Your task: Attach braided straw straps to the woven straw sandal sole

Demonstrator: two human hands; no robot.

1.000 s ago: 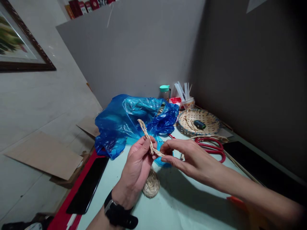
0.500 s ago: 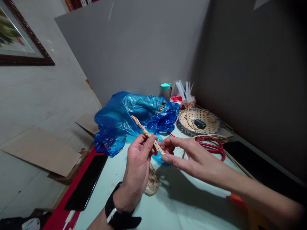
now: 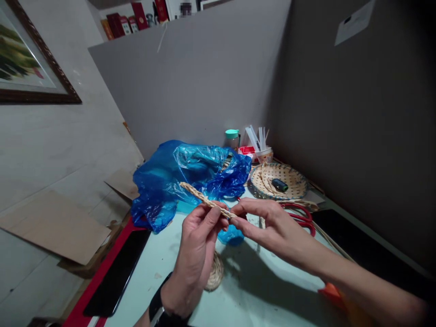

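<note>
A braided straw cord (image 3: 199,196) is held between both hands above the pale green table (image 3: 259,290). My left hand (image 3: 197,247), with a black watch at the wrist, pinches the cord with thumb and forefinger. My right hand (image 3: 269,225) pinches its near end just to the right, fingertips almost touching the left thumb. The cord's free end points up and left over a crumpled blue plastic bag (image 3: 177,177). Below my left hand a small coiled straw piece (image 3: 215,271) lies on the table, partly hidden.
A round woven tray (image 3: 293,179) with a dark small object stands at the back right, beside red scissors (image 3: 303,217), a cup of white sticks (image 3: 260,152) and a teal-capped jar (image 3: 232,137). Grey partition walls close the back and right. Cardboard (image 3: 54,225) lies on the floor to the left.
The cord's free end has tilted lower and further left, now lying flatter. Both hands have kept their pinch and sit slightly lower in view; the camera has shifted a little.
</note>
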